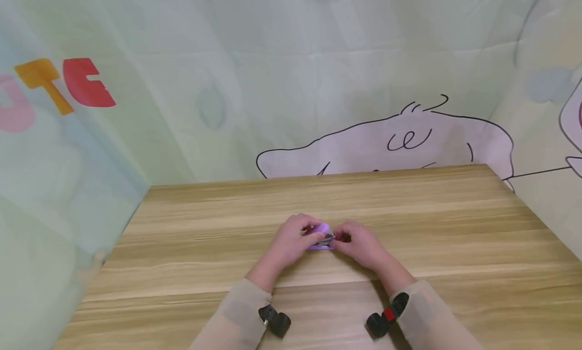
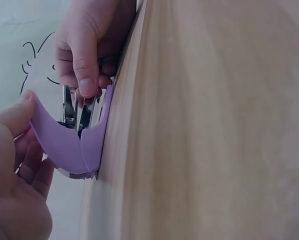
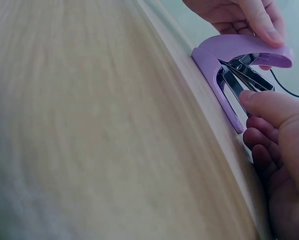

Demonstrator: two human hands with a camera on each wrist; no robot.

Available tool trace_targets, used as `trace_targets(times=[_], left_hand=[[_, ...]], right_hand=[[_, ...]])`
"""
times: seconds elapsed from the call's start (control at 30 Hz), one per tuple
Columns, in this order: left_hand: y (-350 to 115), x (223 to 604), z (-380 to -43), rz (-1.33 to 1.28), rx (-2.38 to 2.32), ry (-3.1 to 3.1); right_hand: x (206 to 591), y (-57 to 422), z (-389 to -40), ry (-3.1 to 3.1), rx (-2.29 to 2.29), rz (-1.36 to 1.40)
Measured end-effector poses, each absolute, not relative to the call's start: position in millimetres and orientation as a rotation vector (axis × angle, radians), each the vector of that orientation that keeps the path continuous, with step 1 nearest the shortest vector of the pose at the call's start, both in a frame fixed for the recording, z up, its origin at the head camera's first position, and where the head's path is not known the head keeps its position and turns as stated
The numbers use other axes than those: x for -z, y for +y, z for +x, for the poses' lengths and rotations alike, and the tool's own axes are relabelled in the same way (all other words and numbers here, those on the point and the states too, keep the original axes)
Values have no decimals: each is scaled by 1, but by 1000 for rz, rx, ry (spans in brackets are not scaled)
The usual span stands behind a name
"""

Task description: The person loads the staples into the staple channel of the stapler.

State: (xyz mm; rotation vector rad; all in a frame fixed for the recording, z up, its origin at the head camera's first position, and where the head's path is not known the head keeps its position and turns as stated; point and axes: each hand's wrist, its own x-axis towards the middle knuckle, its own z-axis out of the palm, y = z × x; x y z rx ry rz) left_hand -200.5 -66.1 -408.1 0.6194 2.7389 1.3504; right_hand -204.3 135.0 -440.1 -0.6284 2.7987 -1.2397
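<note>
A purple stapler [image 1: 322, 228] rests on the wooden table with its top cover swung up from the base. My left hand [image 1: 291, 239] holds the raised cover [image 3: 239, 45], thumb on one side and fingers on the other. Between cover and base, the metal staple magazine [image 3: 233, 82] is exposed. From the opposite side, my right hand [image 1: 362, 245] pinches the magazine's front end between thumb and curled fingers, as the right wrist view shows. Fingertips partly hide that end, and I cannot tell whether staples lie inside.
The wood-grain table [image 1: 204, 213] extends around both hands. Behind it hangs a pale cloth backdrop [image 1: 227, 87] with cartoon drawings and coloured letters. Each sleeved wrist carries a strapped black camera [image 1: 278, 323].
</note>
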Motion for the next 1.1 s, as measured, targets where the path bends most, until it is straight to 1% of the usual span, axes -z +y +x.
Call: trace_targets(times=[0.33,0.67,1.1], left_hand=[[-60,416,-203,703,-1273,2777],[-57,415,-203,732,-1276,2767],[-54,415,-202,732,-1222,2767]], right_hand=[[439,141,-204,2639,1425,-599],[442,148,-204,2487,1749,-433],[437,152,-200,2450,1772,-469]])
